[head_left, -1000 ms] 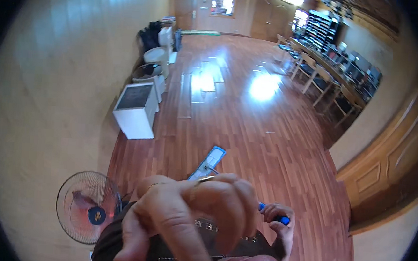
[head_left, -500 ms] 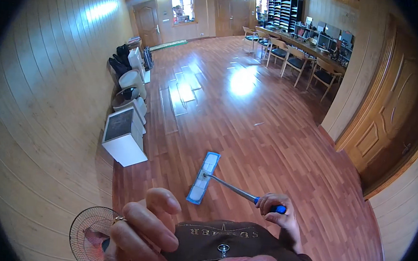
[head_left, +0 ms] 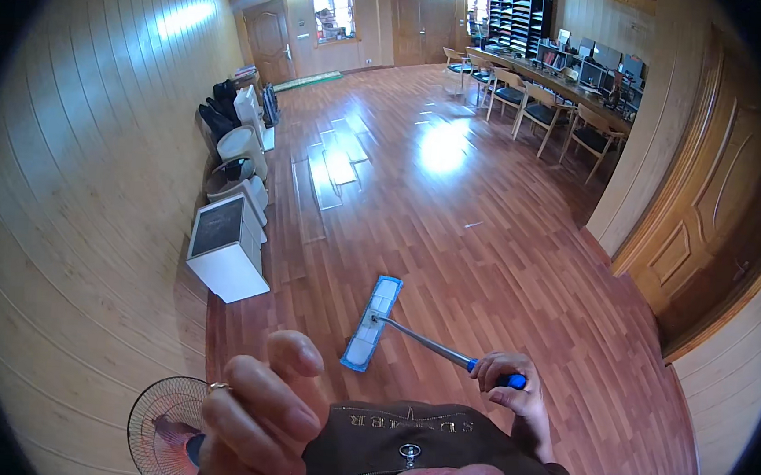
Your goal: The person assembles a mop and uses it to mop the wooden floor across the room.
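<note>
A flat mop (head_left: 382,298) with a blue-edged, pale pad rests on the wooden floor ahead of me. Its metal handle (head_left: 430,342) slants up toward me and ends in a blue grip. My right hand (head_left: 508,374) is wrapped round that grip. Close to the camera, at the lower left, my left hand (head_left: 267,406) is raised with loosely bent fingers and a ring on one of them. Nothing shows in the left hand; its thumb is hidden. A round wire-guarded fan (head_left: 160,429) stands beyond the left hand.
A white box-like cabinet (head_left: 230,267), chairs (head_left: 244,147) and dark bags (head_left: 217,120) line the left wall. Several wooden chairs (head_left: 539,112) stand along a long desk (head_left: 555,80) at the far right. A wooden door (head_left: 709,207) is on the right. Light glares off the floor.
My left hand has shifted slightly up and left, its fingers a little differently bent. The mop and my right hand have barely moved.
</note>
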